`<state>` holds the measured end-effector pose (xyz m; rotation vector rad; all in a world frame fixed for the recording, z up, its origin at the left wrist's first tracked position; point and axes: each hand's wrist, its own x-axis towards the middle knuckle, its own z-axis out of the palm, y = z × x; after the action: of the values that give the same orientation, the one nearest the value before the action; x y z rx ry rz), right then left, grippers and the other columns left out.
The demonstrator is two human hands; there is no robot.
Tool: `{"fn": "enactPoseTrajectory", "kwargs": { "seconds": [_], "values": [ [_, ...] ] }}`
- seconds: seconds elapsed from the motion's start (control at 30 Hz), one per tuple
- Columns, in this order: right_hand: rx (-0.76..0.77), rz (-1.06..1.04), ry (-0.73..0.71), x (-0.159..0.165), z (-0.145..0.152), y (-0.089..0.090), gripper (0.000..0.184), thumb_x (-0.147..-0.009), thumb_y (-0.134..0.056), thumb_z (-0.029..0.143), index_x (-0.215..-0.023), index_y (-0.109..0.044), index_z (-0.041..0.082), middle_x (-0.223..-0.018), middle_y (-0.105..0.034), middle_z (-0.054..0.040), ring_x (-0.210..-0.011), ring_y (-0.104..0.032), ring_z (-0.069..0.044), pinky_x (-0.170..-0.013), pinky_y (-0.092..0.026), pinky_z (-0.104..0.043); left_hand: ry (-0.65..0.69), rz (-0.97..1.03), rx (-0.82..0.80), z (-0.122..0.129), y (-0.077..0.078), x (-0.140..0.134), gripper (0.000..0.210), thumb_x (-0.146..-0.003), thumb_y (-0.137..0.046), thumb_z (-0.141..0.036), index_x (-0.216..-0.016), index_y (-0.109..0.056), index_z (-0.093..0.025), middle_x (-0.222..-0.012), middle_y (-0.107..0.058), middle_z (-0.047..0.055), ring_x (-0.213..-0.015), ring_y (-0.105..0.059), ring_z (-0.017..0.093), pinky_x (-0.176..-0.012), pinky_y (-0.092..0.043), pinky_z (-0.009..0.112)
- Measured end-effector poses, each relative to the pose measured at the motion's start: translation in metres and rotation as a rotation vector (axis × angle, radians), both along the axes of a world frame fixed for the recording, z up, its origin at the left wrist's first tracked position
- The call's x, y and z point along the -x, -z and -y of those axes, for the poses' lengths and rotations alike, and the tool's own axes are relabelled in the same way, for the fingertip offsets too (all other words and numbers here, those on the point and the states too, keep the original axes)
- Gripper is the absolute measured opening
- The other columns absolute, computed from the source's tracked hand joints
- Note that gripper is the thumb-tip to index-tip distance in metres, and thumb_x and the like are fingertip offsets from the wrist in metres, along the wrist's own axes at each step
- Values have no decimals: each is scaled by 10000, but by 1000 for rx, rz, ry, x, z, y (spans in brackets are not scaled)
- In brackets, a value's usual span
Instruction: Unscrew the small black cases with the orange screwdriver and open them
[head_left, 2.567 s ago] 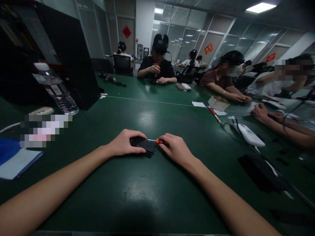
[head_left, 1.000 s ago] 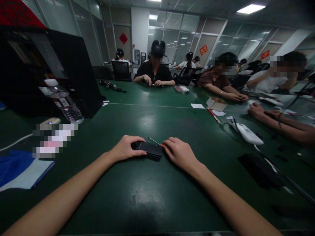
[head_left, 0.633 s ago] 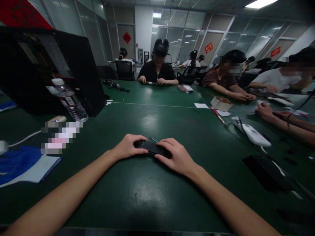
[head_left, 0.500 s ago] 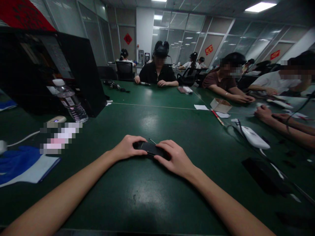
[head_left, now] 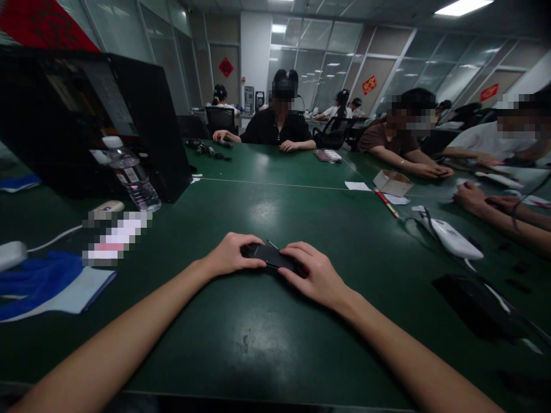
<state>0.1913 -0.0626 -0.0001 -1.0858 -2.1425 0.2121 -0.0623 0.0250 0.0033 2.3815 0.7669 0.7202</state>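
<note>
Your left hand (head_left: 230, 256) and right hand (head_left: 310, 274) rest on the green table (head_left: 267, 338), both clamped on a flat black device (head_left: 271, 256) that lies between them near the table's middle. Your left fingers curl over its left end; your right fingers cover its right end, so that end is hidden. A thin metal shaft (head_left: 271, 244) projects just behind the device; its handle cannot be made out under your right hand.

To your left, a blue-and-white cloth (head_left: 47, 287) is cut off at the frame edge, beside a blurred-out patch. Farther back stands a water bottle (head_left: 131, 175) against a dark monitor (head_left: 99, 120), whose screen content is unreadable. To your right lie a white handheld unit (head_left: 454, 240) and a dark flat object (head_left: 477, 307), too dim to identify. At the far side, other people sit working, and what their hands hold is too small to tell.
</note>
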Motion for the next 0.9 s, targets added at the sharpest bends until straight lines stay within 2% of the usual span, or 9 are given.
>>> {"fn": "enactPoseTrajectory", "kwargs": {
  "seconds": [0.2, 0.4, 0.57, 0.73, 0.9],
  "values": [
    [-5, -14, -7, -1, 0, 3, 269, -946, -648, 341, -1179, -679, 211, -1159, -726, -114, -1067, -696, -236, -945, -591, -412, -19, 47, 21, -1, -1, 1, 456, -776, -817, -500, -1085, -758, -170, -966, -782, 61, -826, -701, 199, -786, -502, 281],
    [-3, -31, 2, -1, 1, -2, 242, -972, -603, 347, -1146, -703, 211, -1138, -740, -115, -1037, -713, -235, -933, -594, -404, -23, 50, 55, -2, -2, 0, 442, -822, -771, -488, -1095, -764, -141, -943, -779, 70, -780, -686, 185, -724, -496, 268],
    [54, -54, 19, 0, -1, -5, 232, -1004, -552, 314, -1120, -712, 193, -1082, -760, -95, -992, -725, -208, -919, -583, -355, -23, 127, 45, -1, -2, -2, 296, -885, -715, -398, -1031, -778, -149, -933, -783, 65, -801, -700, 179, -739, -512, 265],
    [99, -93, 111, -2, -6, -5, 254, -1012, -507, 298, -1058, -736, 197, -1017, -788, -77, -911, -746, -209, -857, -583, -339, -136, 204, 53, 0, -2, -4, 260, -933, -644, -361, -925, -786, -144, -864, -779, 62, -753, -692, 175, -701, -512, 265],
    [141, -161, 177, -1, -10, -1, 250, -991, -540, 316, -1042, -738, 171, -945, -793, -74, -760, -735, -189, -707, -570, -297, -164, 257, 143, -1, 0, -7, 288, -938, -630, -380, -915, -775, -133, -831, -768, 57, -739, -682, 178, -692, -513, 268]
  ]
}}
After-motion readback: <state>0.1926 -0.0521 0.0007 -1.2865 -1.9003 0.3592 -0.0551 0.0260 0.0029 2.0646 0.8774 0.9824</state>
